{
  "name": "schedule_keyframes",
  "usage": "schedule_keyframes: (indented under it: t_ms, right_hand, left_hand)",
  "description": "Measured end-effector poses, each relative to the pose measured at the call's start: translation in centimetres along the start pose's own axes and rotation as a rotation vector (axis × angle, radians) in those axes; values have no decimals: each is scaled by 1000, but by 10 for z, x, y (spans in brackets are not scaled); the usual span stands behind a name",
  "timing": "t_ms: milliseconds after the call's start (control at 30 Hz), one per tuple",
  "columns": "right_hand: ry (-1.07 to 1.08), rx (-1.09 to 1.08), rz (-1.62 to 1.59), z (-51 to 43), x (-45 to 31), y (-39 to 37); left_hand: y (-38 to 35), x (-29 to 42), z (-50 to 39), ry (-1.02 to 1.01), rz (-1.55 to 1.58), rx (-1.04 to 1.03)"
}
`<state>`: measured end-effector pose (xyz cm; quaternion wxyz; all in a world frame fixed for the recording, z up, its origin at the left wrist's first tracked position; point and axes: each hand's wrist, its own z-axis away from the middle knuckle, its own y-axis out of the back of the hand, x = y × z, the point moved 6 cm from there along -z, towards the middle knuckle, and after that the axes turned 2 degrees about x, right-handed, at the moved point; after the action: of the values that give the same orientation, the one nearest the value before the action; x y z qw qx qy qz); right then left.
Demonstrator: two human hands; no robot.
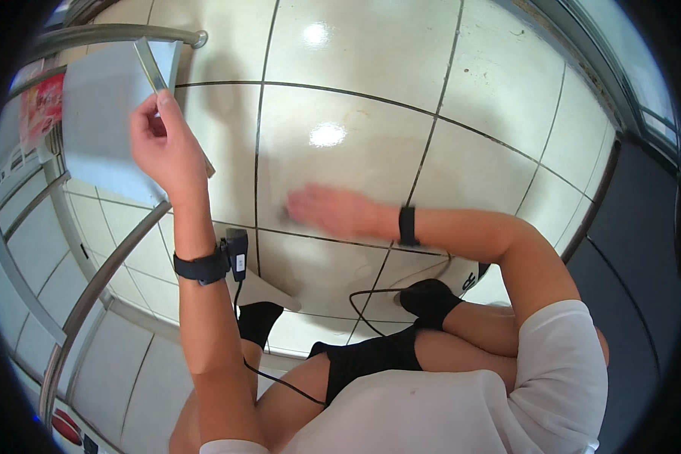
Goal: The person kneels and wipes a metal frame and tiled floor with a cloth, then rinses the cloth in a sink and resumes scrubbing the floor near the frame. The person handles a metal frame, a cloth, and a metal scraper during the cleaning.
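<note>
My left hand [173, 144] pinches a narrow, flat strip [150, 65] with a shiny metallic face between thumb and fingers. The strip slants past the palm, and its other end shows below the wrist side of the hand. Behind it stands a pale, flat white panel [99, 119] against tubular metal rails. My right hand [335, 210] is blurred above the tiled floor [346, 159], its fingers pointing left. A small dark patch lies by those fingertips; whether it is a held thing or a shadow is unclear.
Curved metal rails [110, 255] run along the left, with a red-and-white packet [42, 105] behind them. A black cable [352, 295] loops near my feet. A dark panel [618, 284] and a framed glass edge [630, 74] bound the right.
</note>
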<state>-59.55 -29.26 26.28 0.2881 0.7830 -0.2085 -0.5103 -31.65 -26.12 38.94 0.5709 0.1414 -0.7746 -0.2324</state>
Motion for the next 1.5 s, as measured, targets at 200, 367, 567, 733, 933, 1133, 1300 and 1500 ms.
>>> schedule_keyframes:
  t_ms: [200,367,567,733,933,1133,1300,1500]
  right_hand:
    - [-392,268,301,4,93,88]
    - [-392,139,361,11,74,85]
    - [-352,132,435,23,61,71]
    - [-452,127,474,16,71,83]
    - [-413,138,511,15,74,91]
    - [-300,126,446,18,53,85]
    - [-459,181,499,15,65,91]
    - [-528,341,570,3,97,118]
  left_hand:
    - [8,-55,45,67,-104,-46]
    - [2,-101,70,143,-105,-98]
    - [-4,-128,79,155,-184,-105]
    - [-12,-127,76,103,-166,-103]
    - [-14,-127,72,163,-106,-69]
    - [-8,-130,71,236,-6,-6]
    - [-7,-138,76,257,-48,-7]
    - [18,-140,71,299,-1,72]
